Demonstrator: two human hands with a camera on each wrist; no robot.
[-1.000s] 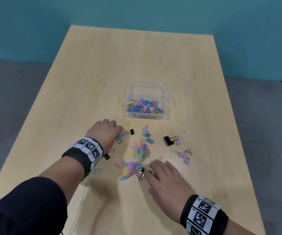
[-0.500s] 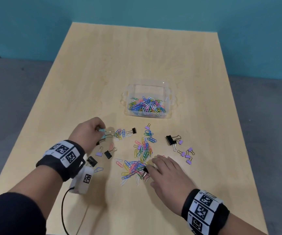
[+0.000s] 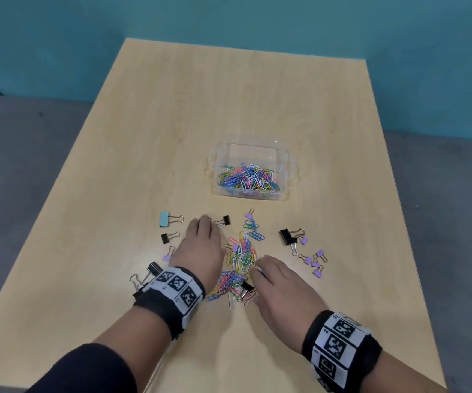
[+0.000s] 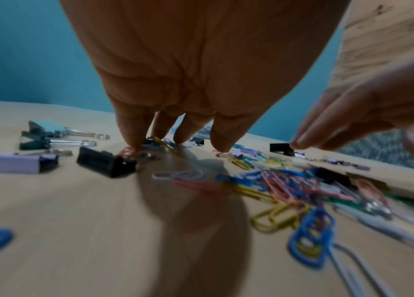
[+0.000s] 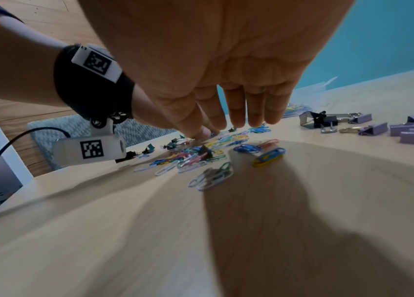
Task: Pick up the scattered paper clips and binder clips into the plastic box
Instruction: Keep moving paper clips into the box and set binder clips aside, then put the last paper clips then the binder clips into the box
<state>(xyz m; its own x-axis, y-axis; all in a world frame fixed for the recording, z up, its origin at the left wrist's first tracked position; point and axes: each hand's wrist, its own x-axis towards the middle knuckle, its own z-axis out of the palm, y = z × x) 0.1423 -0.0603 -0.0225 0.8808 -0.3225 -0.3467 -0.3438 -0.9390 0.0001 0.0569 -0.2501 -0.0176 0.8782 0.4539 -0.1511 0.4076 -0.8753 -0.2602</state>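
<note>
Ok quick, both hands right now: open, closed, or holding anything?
Left hand: open, straight fingertips pressing down on the loose paper clips, gripping nothing.
Right hand: open, fingers extended over the paper clips, holding nothing.

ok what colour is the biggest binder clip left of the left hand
Light blue binder clip, with silver handles; clearest in the head view.

**Colours on the table**

Table (image 3: 149, 131): pale wood grain. Wall (image 3: 59, 38): teal. Plastic box (image 3: 287, 168): clear, holding mixed blue, pink, green, white paper clips (image 3: 247, 181). At 9 o'clock from the loose multicolour pile (image 3: 240, 259): one light-blue binder clip (image 3: 164, 219). At 3 o'clock: lilac binder clips (image 3: 314, 263), one black binder clip (image 3: 285, 236). Wristbands (image 3: 176, 285): black, white squares with black marker patterns.
</note>
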